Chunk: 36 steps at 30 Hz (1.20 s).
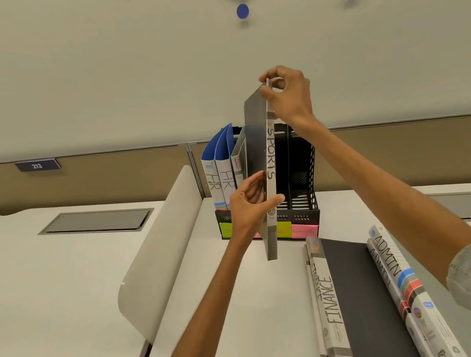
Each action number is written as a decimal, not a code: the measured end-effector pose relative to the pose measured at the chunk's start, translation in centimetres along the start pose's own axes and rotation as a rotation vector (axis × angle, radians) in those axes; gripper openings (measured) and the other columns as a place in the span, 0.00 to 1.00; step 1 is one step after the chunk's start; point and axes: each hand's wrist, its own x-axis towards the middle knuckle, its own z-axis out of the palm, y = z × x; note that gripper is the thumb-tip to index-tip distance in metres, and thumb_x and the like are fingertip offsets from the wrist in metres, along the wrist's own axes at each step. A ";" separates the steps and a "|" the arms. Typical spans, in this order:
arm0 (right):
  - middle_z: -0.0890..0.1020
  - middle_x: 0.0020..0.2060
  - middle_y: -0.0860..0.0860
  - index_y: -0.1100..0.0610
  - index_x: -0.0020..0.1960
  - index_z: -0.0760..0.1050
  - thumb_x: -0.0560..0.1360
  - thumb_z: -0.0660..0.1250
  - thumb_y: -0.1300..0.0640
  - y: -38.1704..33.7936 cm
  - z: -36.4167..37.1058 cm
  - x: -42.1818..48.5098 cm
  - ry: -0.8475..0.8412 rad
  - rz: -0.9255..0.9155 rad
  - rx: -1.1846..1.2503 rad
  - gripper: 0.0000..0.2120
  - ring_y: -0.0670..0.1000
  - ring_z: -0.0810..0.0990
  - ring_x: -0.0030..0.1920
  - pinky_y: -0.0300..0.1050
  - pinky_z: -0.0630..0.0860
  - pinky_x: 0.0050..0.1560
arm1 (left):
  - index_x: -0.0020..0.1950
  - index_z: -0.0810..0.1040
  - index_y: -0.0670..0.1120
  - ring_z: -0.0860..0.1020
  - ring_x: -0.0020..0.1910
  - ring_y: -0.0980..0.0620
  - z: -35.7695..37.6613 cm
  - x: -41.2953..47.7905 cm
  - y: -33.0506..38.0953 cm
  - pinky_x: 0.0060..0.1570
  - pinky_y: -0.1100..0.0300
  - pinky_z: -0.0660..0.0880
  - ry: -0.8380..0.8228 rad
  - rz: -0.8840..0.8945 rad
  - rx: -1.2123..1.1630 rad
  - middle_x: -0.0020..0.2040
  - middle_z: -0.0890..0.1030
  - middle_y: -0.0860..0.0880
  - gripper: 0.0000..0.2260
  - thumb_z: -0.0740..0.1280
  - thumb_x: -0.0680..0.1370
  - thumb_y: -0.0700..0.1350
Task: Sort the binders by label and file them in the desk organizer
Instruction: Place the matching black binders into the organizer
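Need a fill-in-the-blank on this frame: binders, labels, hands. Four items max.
1. The held binder, gripped by both hands, reads ____ on its spine.
2. The right hand pinches its ____ end; the left hand holds it lower down.
3. The blue binders standing in the desk organizer are both labelled ____ on the spine.
4. Left of the ADMIN binders, the flat binder on the desk reads ____ along its spine.

Missing words: SPORTS, top, HR, FINANCE.

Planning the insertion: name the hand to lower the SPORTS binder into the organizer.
Probably right: right hand pinches the SPORTS binder up top, above the organizer; left hand grips low, by its front.
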 end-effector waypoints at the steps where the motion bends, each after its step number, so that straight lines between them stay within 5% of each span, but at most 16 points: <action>1: 0.82 0.43 0.46 0.59 0.52 0.81 0.72 0.69 0.62 -0.2 0.0 0.3 0.010 -0.011 0.011 0.09 0.48 0.83 0.48 0.56 0.83 0.45 | 0.65 0.76 0.48 0.81 0.59 0.55 -0.1 0.3 0.2 0.58 0.58 0.78 0.000 0.005 -0.013 0.58 0.83 0.54 0.28 0.79 0.68 0.38; 11: 0.84 0.46 0.46 0.59 0.52 0.81 0.70 0.70 0.61 0.1 1.9 1.0 0.094 -0.114 0.003 0.10 0.45 0.82 0.49 0.43 0.81 0.50 | 0.60 0.79 0.52 0.82 0.56 0.55 -1.0 3.3 -0.8 0.52 0.65 0.78 -0.012 0.013 -0.055 0.53 0.84 0.57 0.24 0.78 0.68 0.36; 15: 0.83 0.49 0.51 0.62 0.54 0.79 0.71 0.69 0.65 2.7 3.5 -0.2 0.065 -0.130 0.007 0.11 0.39 0.79 0.48 0.26 0.75 0.48 | 0.59 0.80 0.45 0.84 0.52 0.54 -1.9 3.7 -4.4 0.52 0.59 0.81 0.046 -0.092 0.043 0.51 0.85 0.53 0.18 0.76 0.71 0.37; 18: 0.81 0.49 0.48 0.61 0.55 0.77 0.73 0.66 0.66 3.7 4.2 0.0 0.030 -0.137 -0.005 0.11 0.31 0.78 0.45 0.35 0.80 0.50 | 0.61 0.79 0.40 0.83 0.55 0.47 -2.6 3.4 -7.3 0.53 0.56 0.81 0.076 -0.198 0.188 0.54 0.84 0.45 0.17 0.75 0.73 0.39; 20: 0.80 0.49 0.48 0.60 0.57 0.76 0.75 0.65 0.65 4.1 4.5 0.5 0.014 -0.126 -0.028 0.11 0.36 0.79 0.42 0.40 0.82 0.49 | 0.64 0.77 0.39 0.82 0.57 0.46 -2.9 3.0 -8.9 0.57 0.52 0.79 0.054 -0.257 0.265 0.58 0.83 0.42 0.19 0.73 0.74 0.41; 24: 0.78 0.56 0.53 0.57 0.63 0.70 0.80 0.63 0.60 5.1 5.1 1.3 -0.089 -0.124 -0.121 0.13 0.54 0.83 0.46 0.49 0.83 0.48 | 0.69 0.73 0.43 0.80 0.59 0.48 -3.2 2.7 -11.0 0.56 0.60 0.75 0.031 -0.273 0.506 0.60 0.82 0.45 0.22 0.71 0.77 0.46; 30: 0.74 0.59 0.53 0.55 0.66 0.65 0.81 0.61 0.60 7.0 5.5 2.5 -0.162 -0.113 -0.176 0.15 0.57 0.83 0.43 0.54 0.83 0.42 | 0.79 0.57 0.51 0.78 0.58 0.45 -3.5 4.8 -12.5 0.54 0.51 0.77 -0.227 -0.272 1.012 0.62 0.79 0.44 0.24 0.59 0.83 0.49; 33: 0.73 0.61 0.55 0.55 0.67 0.63 0.80 0.60 0.61 8.1 5.6 2.9 -0.162 -0.123 -0.188 0.17 0.59 0.83 0.41 0.56 0.83 0.41 | 0.77 0.63 0.51 0.79 0.57 0.45 -3.6 6.0 -13.0 0.53 0.51 0.76 -0.215 -0.248 1.036 0.60 0.81 0.45 0.22 0.60 0.83 0.50; 36: 0.73 0.57 0.56 0.55 0.68 0.62 0.80 0.61 0.62 8.9 5.9 3.3 -0.175 -0.137 -0.174 0.18 0.63 0.82 0.39 0.58 0.82 0.39 | 0.62 0.79 0.49 0.81 0.52 0.46 -3.3 7.0 -13.3 0.50 0.54 0.76 -0.091 -0.248 1.002 0.52 0.84 0.47 0.13 0.67 0.79 0.51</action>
